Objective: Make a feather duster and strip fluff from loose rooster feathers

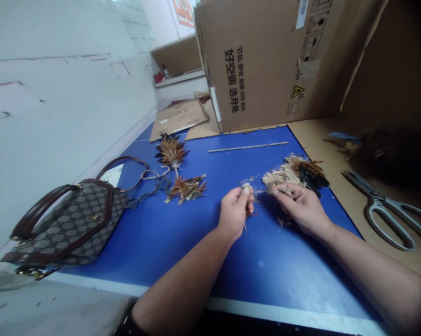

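My left hand [231,212] is closed on a small bunch of feathers [246,187], pale quill ends up, reddish tips showing below the fingers. Bent at the near side of the feather pile [290,171], my right hand [303,205] pinches pale feather stuff at its fingertips; whether it is one feather or several is hard to make out. That pile has pale quill ends on the left, brown and black tips on the right. A thin pale strand seems to lie between the hands. Small feather scraps [251,179] are scattered beyond my left hand.
At left lie a tied feather bundle [171,151], loose feathers [186,189] and a patterned handbag [80,219]. A thin metal strip [248,147] lies across the blue tabletop [182,242]. Scissors [378,200] and a dark feather heap [392,154] are at right. A large carton [266,60] stands behind.
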A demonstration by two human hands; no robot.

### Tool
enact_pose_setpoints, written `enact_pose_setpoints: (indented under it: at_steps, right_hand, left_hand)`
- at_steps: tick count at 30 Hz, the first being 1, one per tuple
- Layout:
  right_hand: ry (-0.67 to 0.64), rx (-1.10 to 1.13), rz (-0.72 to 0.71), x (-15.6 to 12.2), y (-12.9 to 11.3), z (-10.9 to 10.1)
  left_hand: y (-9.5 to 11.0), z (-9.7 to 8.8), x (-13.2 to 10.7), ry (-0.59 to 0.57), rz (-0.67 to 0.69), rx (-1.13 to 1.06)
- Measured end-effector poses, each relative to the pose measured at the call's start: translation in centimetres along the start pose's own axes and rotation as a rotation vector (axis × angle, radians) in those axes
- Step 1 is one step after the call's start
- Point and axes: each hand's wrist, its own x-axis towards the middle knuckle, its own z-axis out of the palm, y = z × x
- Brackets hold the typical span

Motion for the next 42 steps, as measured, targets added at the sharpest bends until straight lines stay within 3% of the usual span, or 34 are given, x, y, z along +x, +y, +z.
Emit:
enact_pose_setpoints:
  at_steps: [4,9,14,19,24,31,35,42]
  right_hand:
    - [-0.076,0.038,0.021,-0.3,-0.2,0.3]
    - [-0.207,-0.109,-0.154,-0.9,0.0,0.8]
    - [-0.149,-0.244,-0.177,-1.1,0.2,0.9]
    - [-0.125,-0.223,-0.145,-1.0,0.3,0.9]
    - [-0.068,-0.37,-0.194,-0.5,0.2,0.1]
    - [-0.401,-0.474,-0.143,1.3,-0.3,-4.4]
    - [-0.636,-0.477,-0.11,1.4,-0.6,-5.3]
    - [-0.711,-0.529,-0.102,1.1,-0.3,-4.9]
  left_hand:
    - [-0.5,0.8,-0.7,-0.038,-0.07,0.017]
    - [-1.0,1.3,-1.1,-0.095,-0.089,-0.038]
    - [-1.2,1.2,-1.2,-0.122,-0.055,-0.003]
    - [-1.0,1.0,-1.3,-0.153,-0.098,0.032]
    - [-0.9,0.6,-1.0,-0.126,-0.053,0.096]
    - [-0.5,-0.1,0.0,0.0,0.028,0.025]
    - [0.1,-0.5,0.4,0.068,0.055,0.02]
    - [0.2,-0.2,0.2,0.036,0.053,0.024]
